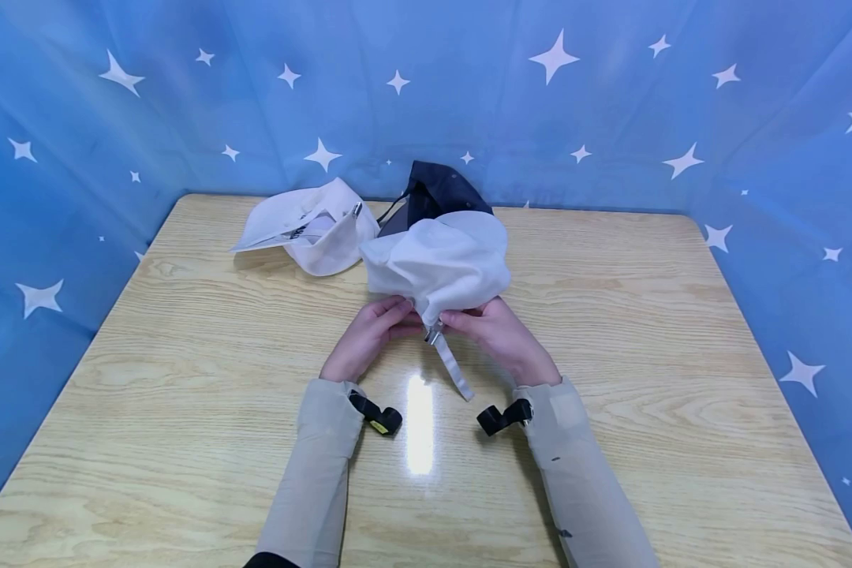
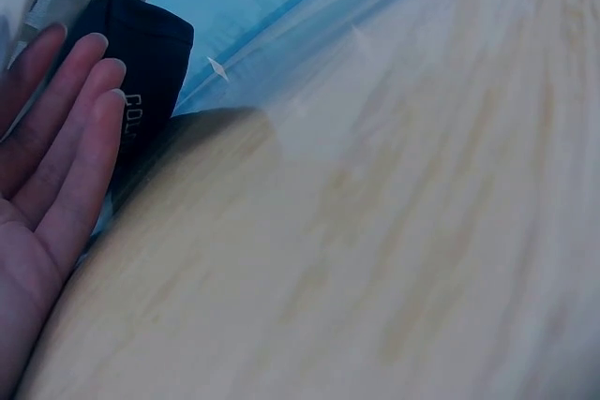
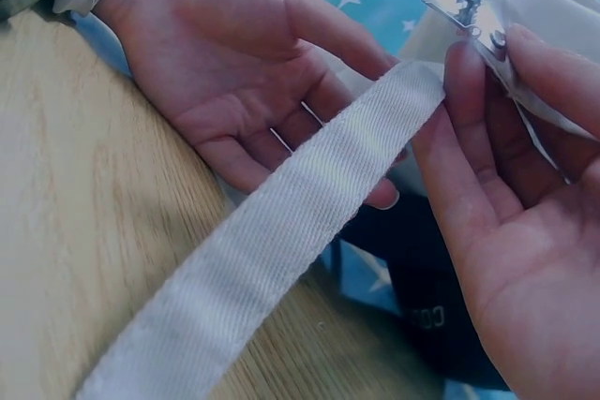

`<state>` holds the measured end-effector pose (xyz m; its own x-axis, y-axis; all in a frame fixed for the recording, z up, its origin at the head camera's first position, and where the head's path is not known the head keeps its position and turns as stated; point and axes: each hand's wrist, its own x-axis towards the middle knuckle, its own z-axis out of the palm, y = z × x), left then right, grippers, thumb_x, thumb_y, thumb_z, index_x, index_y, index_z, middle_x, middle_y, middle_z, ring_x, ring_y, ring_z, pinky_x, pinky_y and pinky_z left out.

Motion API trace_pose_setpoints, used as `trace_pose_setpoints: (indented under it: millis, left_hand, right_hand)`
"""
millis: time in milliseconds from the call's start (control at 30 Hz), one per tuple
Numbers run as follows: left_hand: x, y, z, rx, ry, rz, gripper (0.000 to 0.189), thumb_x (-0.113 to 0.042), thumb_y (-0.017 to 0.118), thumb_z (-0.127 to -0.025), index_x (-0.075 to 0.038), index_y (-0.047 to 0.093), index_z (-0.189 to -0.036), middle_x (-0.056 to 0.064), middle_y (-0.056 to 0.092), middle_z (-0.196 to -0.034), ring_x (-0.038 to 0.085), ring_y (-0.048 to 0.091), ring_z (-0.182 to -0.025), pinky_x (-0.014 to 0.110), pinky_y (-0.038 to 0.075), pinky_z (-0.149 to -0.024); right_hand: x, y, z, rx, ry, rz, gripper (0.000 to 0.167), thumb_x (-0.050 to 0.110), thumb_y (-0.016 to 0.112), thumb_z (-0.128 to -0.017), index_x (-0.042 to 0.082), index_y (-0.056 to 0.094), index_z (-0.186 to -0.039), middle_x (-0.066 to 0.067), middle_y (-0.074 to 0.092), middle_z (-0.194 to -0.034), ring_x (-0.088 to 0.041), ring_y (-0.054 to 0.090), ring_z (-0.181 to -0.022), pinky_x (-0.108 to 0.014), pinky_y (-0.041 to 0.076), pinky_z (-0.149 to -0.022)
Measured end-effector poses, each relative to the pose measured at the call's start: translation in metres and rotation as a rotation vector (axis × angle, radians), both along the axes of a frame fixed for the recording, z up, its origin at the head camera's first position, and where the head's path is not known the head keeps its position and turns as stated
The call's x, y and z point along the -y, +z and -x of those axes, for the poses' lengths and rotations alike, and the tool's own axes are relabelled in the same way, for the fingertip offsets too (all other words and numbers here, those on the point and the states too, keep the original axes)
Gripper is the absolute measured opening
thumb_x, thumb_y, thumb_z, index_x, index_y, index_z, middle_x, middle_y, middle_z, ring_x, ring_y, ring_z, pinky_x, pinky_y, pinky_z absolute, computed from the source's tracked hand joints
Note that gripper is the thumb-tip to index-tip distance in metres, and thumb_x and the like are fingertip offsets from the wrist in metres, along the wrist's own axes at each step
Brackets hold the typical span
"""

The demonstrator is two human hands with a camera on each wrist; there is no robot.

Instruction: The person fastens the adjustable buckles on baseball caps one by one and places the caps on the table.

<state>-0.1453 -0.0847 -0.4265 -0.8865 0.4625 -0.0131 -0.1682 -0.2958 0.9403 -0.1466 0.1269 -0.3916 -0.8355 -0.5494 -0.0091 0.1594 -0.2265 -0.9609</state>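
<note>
A white cap (image 1: 436, 264) is held up between both hands, its crown away from me. At its near edge is a metal buckle (image 3: 469, 11), from which a white strap (image 3: 272, 222) hangs loose. My right hand (image 1: 504, 335) pinches the cap's edge beside the buckle between thumb and fingers. On the other side, my left hand (image 1: 372, 335) has its thumb at the cap's edge by the strap, with its fingers reaching underneath. In the left wrist view these fingers (image 2: 70, 156) look long and nearly straight.
A second white cap (image 1: 334, 244) lies back left on the wooden table (image 1: 184, 394). Directly behind the held cap is a dark cap (image 1: 443, 189) with pale lettering on it. A blue curtain (image 1: 433, 102) with white stars surrounds the table's back and sides.
</note>
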Motion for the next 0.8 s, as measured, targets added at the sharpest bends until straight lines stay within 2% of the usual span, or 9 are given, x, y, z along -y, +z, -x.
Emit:
trace_pose_setpoints:
  millis: [233,367,600,700,800]
  left_hand:
    - [-0.001,-0.012,0.005,0.044,0.017,-0.031,0.035,-0.018,0.047,-0.094,0.007,0.049,-0.117,0.020,0.050,-0.117,0.037,0.051,-0.105,0.047,0.037,-0.093]
    - [0.000,-0.011,0.005,0.044,0.017,-0.030,0.035,-0.018,0.047,-0.094,0.007,0.048,-0.118,0.021,0.049,-0.117,0.037,0.050,-0.105,0.048,0.036,-0.093]
    - [0.000,0.003,0.000,0.011,0.018,-0.016,0.036,-0.018,0.046,-0.094,0.009,0.047,-0.118,0.021,0.051,-0.113,0.038,0.051,-0.103,0.050,0.036,-0.093]
    - [0.000,0.003,0.001,0.006,0.023,-0.020,0.036,-0.018,0.046,-0.094,0.009,0.046,-0.118,0.021,0.051,-0.112,0.037,0.052,-0.103,0.049,0.038,-0.092]
    - [0.000,-0.003,0.003,0.013,0.028,-0.028,0.036,-0.017,0.045,-0.094,0.009,0.045,-0.119,0.020,0.051,-0.112,0.035,0.052,-0.102,0.047,0.039,-0.090]
  right_hand:
    - [0.000,-0.001,0.000,0.000,-0.006,-0.019,0.038,0.004,0.059,-0.085,0.004,0.045,-0.120,-0.014,0.046,-0.119,-0.026,0.050,-0.105,-0.041,0.042,-0.089]
    - [0.001,-0.002,0.001,-0.007,-0.007,-0.037,0.037,0.004,0.059,-0.085,0.005,0.046,-0.120,-0.014,0.045,-0.120,-0.026,0.048,-0.106,-0.038,0.042,-0.089]
    - [0.004,-0.004,0.001,0.000,-0.012,-0.054,0.035,0.006,0.060,-0.085,0.005,0.048,-0.118,-0.014,0.048,-0.117,-0.027,0.051,-0.103,-0.042,0.041,-0.090]
    - [0.004,-0.005,0.001,0.001,-0.003,-0.048,0.035,0.006,0.060,-0.084,0.004,0.048,-0.117,-0.015,0.049,-0.115,-0.028,0.053,-0.099,-0.049,0.039,-0.089]
    - [0.005,-0.007,0.001,0.001,0.006,-0.042,0.035,0.007,0.061,-0.084,0.002,0.047,-0.116,-0.016,0.050,-0.113,-0.029,0.055,-0.097,-0.053,0.038,-0.088]
